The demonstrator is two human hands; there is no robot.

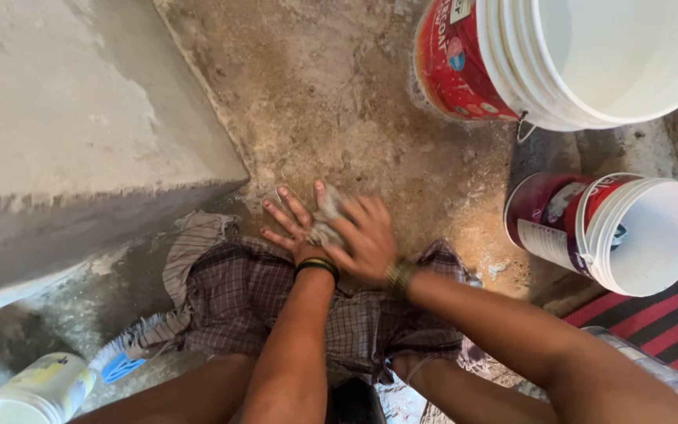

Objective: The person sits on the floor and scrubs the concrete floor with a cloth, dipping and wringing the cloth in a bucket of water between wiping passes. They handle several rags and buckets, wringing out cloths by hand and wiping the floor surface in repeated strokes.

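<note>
I take the checked cloth as my landmark; it lies crumpled on the wet concrete floor, spread across the lower middle of my view. Up and left of the cloth runs a raised grey concrete ledge, the biggest thing here. Up and right of the cloth, well apart from it, stands a stack of large white buckets with a red label on the outermost. Right of the cloth lies a smaller bucket on its side, its white mouth turned toward me. Below that, to the cloth's lower right, I see a red and black striped mat. At the cloth's lower left sits a white and yellow container, with a blue-handled scrub brush just beside the cloth's frayed edge.

At the cloth's upper edge my left hand lies flat with fingers spread. My right hand curls over it, pressing a small greyish lump against the left fingers; I cannot tell what the lump is.
</note>
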